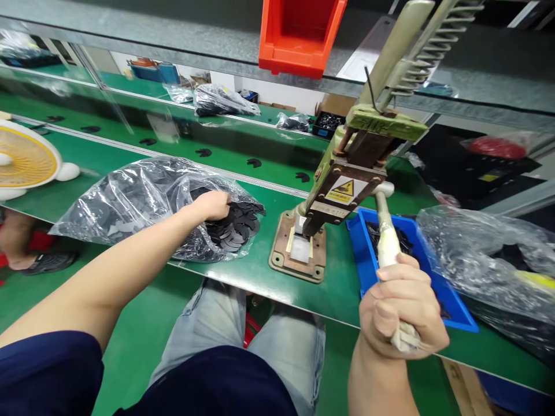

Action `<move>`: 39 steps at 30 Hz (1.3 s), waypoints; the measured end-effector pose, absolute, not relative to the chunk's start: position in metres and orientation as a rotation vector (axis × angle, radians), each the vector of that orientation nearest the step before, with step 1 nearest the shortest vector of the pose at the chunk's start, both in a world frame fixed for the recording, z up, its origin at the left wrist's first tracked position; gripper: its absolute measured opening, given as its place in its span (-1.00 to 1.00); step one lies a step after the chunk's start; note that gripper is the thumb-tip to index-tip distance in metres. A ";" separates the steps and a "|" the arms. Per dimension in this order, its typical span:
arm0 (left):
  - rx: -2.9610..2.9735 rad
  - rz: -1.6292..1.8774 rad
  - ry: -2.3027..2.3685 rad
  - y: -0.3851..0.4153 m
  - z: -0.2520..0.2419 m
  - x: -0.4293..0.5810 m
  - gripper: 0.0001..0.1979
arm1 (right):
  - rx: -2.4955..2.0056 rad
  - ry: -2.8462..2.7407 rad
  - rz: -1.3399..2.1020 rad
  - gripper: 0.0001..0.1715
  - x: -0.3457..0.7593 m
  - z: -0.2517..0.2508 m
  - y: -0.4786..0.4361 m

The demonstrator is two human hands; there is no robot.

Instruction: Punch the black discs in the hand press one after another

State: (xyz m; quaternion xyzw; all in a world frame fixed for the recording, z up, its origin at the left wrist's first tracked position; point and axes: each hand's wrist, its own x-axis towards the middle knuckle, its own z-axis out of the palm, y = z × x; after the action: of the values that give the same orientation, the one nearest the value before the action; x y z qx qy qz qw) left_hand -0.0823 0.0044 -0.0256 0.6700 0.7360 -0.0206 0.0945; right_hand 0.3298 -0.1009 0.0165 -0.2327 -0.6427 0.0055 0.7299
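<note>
My right hand [401, 312] wraps round the taped lever handle [389, 242] of a green hand press [347, 167]. The press base [299, 245] stands on the green bench, with a pale block on it under the ram. My left hand [212, 205] reaches into the mouth of a clear plastic bag [143, 196]. Its fingers are curled down among flat, black, curved pieces [236, 228]; the fingertips and anything between them are hidden.
Right of the press, a blue bin [451, 294] holds black pieces, beside another plastic bag [498, 260]. Behind, several black pieces lie spaced along a green belt [229, 156]. A red bin [303, 46] sits on the overhead shelf. A fan [26, 156] is at left.
</note>
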 end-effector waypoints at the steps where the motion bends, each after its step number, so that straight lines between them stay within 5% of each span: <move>1: 1.969 0.030 2.161 0.002 -0.024 -0.086 -0.68 | -0.513 -1.410 0.012 -0.77 0.329 0.016 -0.101; 13: 1.672 0.880 1.387 -0.045 -0.012 -0.008 -0.55 | -0.515 -1.428 0.034 -0.69 0.326 0.018 -0.108; 23: 1.293 1.000 1.265 -0.025 -0.055 0.072 -0.61 | -0.514 -1.439 0.042 -0.67 0.327 0.017 -0.108; 39: 1.114 0.783 1.300 -0.001 -0.055 0.100 -0.69 | -0.549 -1.470 0.045 -0.69 0.330 0.015 -0.111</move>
State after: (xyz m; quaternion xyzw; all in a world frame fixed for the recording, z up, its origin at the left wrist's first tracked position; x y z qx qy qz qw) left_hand 0.1002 -0.0008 -0.0553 0.4785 0.5581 0.3363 0.5886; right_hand 0.3297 -0.1112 0.0150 -0.2473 -0.6618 0.0204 0.7074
